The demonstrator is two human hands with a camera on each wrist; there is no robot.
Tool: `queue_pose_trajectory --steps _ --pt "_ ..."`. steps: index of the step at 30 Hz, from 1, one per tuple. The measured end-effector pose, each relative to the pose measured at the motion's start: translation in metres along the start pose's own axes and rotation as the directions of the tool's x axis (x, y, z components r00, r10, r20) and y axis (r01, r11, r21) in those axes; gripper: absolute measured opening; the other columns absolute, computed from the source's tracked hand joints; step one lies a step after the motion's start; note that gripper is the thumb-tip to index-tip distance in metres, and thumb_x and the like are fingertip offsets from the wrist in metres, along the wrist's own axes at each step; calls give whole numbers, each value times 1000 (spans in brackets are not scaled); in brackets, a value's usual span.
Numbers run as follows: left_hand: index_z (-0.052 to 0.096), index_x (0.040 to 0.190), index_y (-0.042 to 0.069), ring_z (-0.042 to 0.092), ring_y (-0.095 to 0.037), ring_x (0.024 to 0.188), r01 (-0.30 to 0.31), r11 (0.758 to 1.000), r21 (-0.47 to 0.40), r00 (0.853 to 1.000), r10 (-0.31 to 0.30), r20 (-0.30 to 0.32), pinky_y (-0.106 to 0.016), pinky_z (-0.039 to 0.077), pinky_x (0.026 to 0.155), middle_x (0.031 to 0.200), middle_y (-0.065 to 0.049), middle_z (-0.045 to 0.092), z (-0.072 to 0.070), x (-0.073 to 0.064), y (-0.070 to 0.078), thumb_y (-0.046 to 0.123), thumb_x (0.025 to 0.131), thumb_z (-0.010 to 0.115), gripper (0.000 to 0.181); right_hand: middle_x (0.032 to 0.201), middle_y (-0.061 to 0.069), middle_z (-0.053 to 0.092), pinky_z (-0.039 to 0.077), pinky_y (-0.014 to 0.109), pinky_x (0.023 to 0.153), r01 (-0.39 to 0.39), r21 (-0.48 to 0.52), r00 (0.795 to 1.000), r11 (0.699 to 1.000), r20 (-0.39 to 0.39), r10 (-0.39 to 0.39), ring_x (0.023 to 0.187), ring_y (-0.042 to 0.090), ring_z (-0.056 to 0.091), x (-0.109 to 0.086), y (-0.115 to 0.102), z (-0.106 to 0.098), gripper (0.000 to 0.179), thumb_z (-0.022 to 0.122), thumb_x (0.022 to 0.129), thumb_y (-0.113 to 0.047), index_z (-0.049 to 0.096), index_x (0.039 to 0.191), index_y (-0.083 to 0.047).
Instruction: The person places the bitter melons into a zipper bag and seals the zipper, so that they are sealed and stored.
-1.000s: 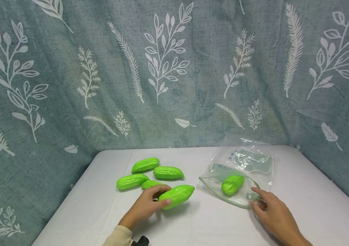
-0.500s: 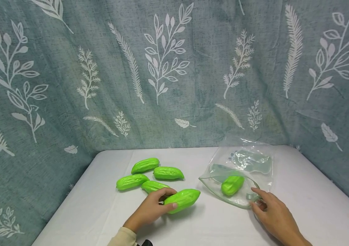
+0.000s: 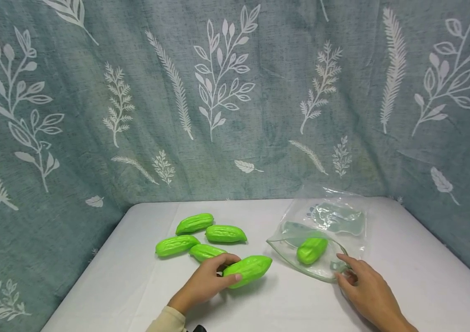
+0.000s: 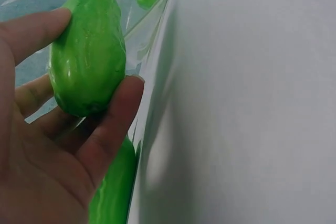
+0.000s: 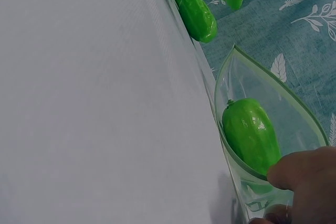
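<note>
My left hand (image 3: 206, 282) grips a bright green bitter melon (image 3: 253, 270) near its rear end, its pointed end towards the bag. In the left wrist view the thumb and fingers lie around this melon (image 4: 89, 51). My right hand (image 3: 368, 288) pinches the rim of a clear zip bag (image 3: 340, 217) at its right corner. The bag lies flat with its green-edged mouth spread towards me. Inside, near that mouth, lies another bitter melon (image 3: 311, 250), also seen in the right wrist view (image 5: 252, 132). The right fingertips are partly hidden.
Several more bitter melons lie on the white table (image 3: 106, 286) to the left, among them one (image 3: 207, 252) just behind my left hand and one (image 3: 226, 234) further back. A patterned blue-green curtain (image 3: 226, 161) hangs behind and beside the table.
My left hand has moved right and slightly nearer with the melon, uncovering more of the melon behind it. My right hand and the bag have stayed in place.
</note>
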State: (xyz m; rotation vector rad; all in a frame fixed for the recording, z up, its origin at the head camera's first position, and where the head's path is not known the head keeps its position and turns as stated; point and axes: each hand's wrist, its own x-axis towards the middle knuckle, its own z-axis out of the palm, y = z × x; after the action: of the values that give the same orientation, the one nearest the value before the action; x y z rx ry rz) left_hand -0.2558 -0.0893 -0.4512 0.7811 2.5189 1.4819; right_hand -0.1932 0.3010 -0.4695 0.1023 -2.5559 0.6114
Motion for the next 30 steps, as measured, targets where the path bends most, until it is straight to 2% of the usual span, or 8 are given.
queue_pose_trajectory --steps 16,30 --pt "66 126 24 61 -10 103 -20 999 35 1000 20 1 -32 49 89 117 12 66 8 8 2 42 92 71 39 79 -9 54 45 35 63 -1 0 1000 1000 13 1 71 8 50 1 -2 0 45 76 87 -18 66 130 -12" --pt "67 125 21 62 -10 98 -51 999 15 998 50 34 -29 50 84 114 11 66 24 25 9 39 92 72 38 77 -10 53 44 34 62 12 -4 1000 1000 -9 -12 69 7 49 1 0 1 46 78 85 -17 66 130 -12"
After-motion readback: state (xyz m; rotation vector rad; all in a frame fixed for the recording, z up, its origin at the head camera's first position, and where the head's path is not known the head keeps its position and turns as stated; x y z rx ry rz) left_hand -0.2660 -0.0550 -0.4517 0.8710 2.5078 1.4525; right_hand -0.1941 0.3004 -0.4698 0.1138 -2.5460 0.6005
